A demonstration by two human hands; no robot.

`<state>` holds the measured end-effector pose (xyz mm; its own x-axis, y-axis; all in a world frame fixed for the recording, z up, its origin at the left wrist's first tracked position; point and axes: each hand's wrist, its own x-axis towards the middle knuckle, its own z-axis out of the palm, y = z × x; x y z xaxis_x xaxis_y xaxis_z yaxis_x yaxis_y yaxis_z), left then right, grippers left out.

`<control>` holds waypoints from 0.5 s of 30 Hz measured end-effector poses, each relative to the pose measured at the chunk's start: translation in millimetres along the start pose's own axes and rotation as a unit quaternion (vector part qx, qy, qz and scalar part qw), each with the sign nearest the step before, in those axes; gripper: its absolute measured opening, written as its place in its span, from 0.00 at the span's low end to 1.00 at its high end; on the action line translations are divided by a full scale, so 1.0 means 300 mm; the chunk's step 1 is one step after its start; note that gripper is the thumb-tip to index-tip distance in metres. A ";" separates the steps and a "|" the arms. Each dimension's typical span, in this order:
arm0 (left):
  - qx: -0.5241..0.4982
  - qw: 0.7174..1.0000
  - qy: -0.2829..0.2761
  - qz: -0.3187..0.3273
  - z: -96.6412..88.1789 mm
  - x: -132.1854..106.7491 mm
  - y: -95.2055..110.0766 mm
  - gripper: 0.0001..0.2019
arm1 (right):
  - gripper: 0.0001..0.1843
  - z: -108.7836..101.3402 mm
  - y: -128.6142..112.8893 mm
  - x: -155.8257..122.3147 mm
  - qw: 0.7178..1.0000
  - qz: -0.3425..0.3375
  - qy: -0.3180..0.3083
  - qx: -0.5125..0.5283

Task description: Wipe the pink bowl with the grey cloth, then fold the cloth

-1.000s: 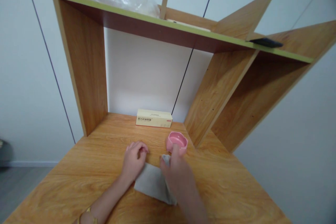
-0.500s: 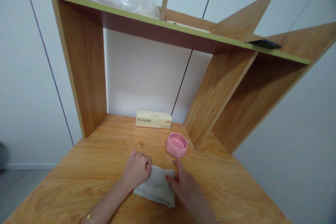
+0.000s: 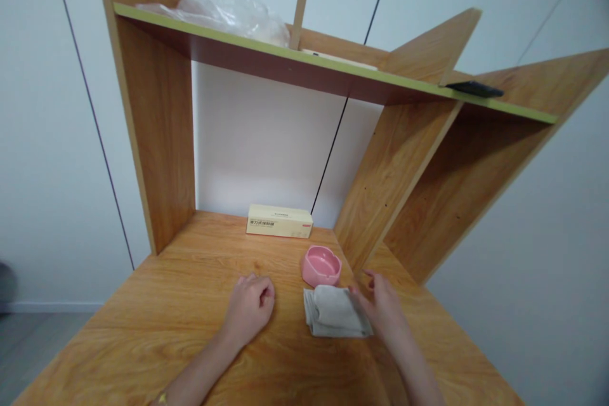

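A folded light-grey cloth (image 3: 340,312) lies on the wooden desk, just in front of a pink ashtray (image 3: 322,266) with an angular rim. My right hand (image 3: 383,307) is at the cloth's right edge, its thumb over the fabric and its index finger sticking out; the other fingers are partly hidden. On the bare wood to the left rests my left hand (image 3: 250,304), curled closed with nothing visible in it. A gap separates it from the cloth.
A cream box (image 3: 279,222) with printed lettering stands at the back of the desk (image 3: 190,304). Overhead runs a shelf (image 3: 266,51) bearing a clear plastic bag (image 3: 238,16) and a dark flat object (image 3: 476,89). Wooden upright panels (image 3: 399,171) bound the right side.
The cloth has moved right and slightly away together with my right hand, and its folded layers now show on the left. My left hand stays nearly in place, no longer against the cloth.
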<state>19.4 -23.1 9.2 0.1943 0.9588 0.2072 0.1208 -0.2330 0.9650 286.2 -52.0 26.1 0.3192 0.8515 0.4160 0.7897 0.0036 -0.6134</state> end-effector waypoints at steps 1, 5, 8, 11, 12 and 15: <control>-0.066 0.997 -0.010 -0.023 0.001 0.008 -0.007 0.06 | 0.20 0.002 -0.023 0.010 0.999 -0.010 0.010 0.048; -0.262 0.960 -0.013 -0.100 -0.019 0.035 -0.030 0.06 | 0.18 0.084 -0.186 -0.001 0.949 0.007 -0.077 0.306; -0.440 0.883 0.030 -0.160 -0.050 0.046 -0.042 0.08 | 0.18 0.205 -0.301 -0.041 0.876 0.036 -0.184 0.444; -0.477 0.861 0.057 -0.166 -0.076 0.052 -0.049 0.09 | 0.20 0.317 -0.348 -0.080 0.807 0.095 -0.251 0.525; -0.492 0.851 0.063 -0.172 -0.082 0.054 -0.049 0.10 | 0.20 0.344 -0.349 -0.091 0.785 0.116 -0.260 0.550; -0.544 0.812 0.073 -0.198 -0.091 0.059 -0.048 0.15 | 0.20 0.388 -0.330 -0.118 0.726 0.165 -0.260 0.615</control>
<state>-5.5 1.6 3.3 0.2219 0.9513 -0.2139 -0.8011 0.3029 0.5163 135.8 -21.6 -6.1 -0.1095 0.9940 -0.0045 -0.4514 -0.0537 -0.8907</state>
